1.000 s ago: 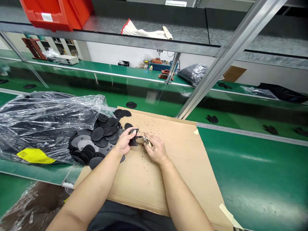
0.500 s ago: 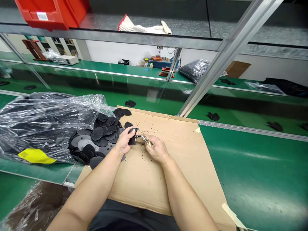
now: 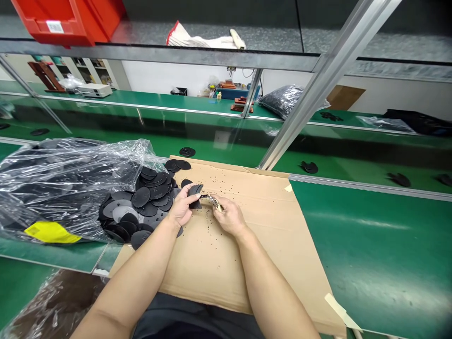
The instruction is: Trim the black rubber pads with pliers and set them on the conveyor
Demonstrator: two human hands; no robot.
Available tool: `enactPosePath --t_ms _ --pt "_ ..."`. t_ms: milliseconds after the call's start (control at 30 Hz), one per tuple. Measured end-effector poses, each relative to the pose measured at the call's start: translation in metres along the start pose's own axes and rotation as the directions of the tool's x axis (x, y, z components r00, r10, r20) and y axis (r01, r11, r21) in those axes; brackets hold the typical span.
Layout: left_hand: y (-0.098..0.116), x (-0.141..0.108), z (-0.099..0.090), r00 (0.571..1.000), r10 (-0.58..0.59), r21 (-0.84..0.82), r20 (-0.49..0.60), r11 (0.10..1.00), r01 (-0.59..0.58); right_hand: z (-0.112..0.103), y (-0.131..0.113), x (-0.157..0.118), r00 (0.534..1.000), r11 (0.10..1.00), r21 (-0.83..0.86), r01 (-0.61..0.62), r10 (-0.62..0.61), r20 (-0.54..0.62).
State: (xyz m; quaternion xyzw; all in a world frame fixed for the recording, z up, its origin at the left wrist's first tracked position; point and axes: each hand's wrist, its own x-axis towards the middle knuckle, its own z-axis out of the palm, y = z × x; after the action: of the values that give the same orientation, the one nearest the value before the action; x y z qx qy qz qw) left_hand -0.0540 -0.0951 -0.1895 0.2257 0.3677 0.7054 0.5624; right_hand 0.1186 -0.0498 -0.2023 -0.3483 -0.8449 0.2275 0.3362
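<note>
My left hand (image 3: pixel 181 207) is closed on a thin black curved plastic piece (image 3: pixel 196 194), its thumb lying over the front. In my right hand (image 3: pixel 229 216) is a small pair of metal nippers (image 3: pixel 212 201), fingers wrapped round the handles. The nippers' tip meets the right edge of the black piece. Both hands are above a cardboard sheet (image 3: pixel 197 268) sprinkled with tiny black bits. To the left of my left hand lies a heap of black oval plastic discs (image 3: pixel 141 197), partly spilling out of a clear plastic bag (image 3: pixel 77 165).
A yellow label (image 3: pixel 52 232) lies on the bag. An aluminium post (image 3: pixel 318 94) slants up behind the cardboard on the right. Overhead, a shelf holds a red bin (image 3: pixel 67 21) and a white glove (image 3: pixel 201 41). Across the green belt (image 3: pixel 226 136) are scattered black pieces.
The black piece has turned in my left hand, so more of its face shows. The nippers' tip has moved slightly up along its edge. The whole view has shifted a little.
</note>
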Motion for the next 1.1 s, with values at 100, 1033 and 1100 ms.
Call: enactPosePath --t_ms 100,1033,1100 --pt "-0.003 0.003 -0.002 1.000 0.028 -0.028 -0.003 0.999 -0.028 0.001 0.001 0.000 1.000 0.993 0.117 -0.012 0.011 0.009" --pt "0.008 0.000 -0.004 0.985 -0.171 -0.217 0.022 0.961 0.172 0.006 -0.007 -0.005 0.990 0.988 0.078 0.134 -0.137 0.031" --pt "0.010 -0.001 -0.005 0.969 -0.217 -0.231 0.117 0.943 0.240 0.005 -0.013 -0.005 0.987 0.988 0.038 0.152 -0.154 0.048"
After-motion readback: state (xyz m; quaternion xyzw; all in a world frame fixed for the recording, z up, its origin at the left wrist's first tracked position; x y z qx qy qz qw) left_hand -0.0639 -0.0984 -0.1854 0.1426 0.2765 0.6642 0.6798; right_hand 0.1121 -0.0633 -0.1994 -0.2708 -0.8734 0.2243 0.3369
